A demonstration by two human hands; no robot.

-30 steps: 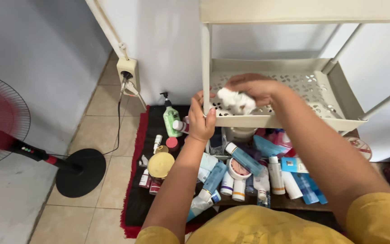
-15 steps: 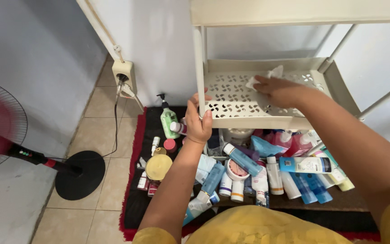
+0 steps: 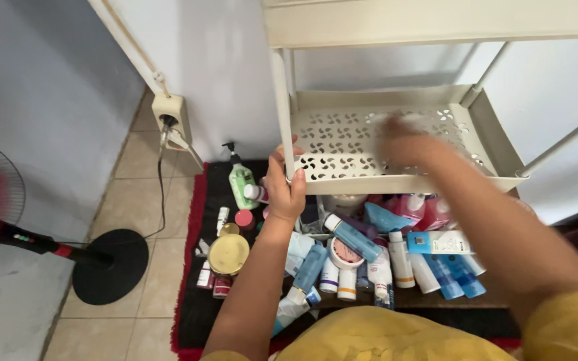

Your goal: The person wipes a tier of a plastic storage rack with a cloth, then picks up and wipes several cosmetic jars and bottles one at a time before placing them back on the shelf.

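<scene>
A cream metal rack has a perforated tray [image 3: 342, 137] at its middle level. My left hand [image 3: 283, 190] is closed around the rack's front-left post at the tray's corner. My right hand [image 3: 409, 144] is blurred with motion and lies on the tray floor, right of centre. It presses a white cloth [image 3: 399, 122], which shows only as a pale smear at the fingertips. The tray holds nothing else.
Under the tray, many bottles and tubes crowd a black mat with a red edge [image 3: 199, 307], among them a green pump bottle [image 3: 240, 182], a gold-lidded jar [image 3: 229, 254] and blue tubes [image 3: 453, 274]. A standing fan [image 3: 110, 265] is at left. A wall socket [image 3: 168, 110] has a plugged cable.
My right hand has slid with the cloth from the tray's front edge to its back right and now towards the middle. My left hand has kept its grip on the post.
</scene>
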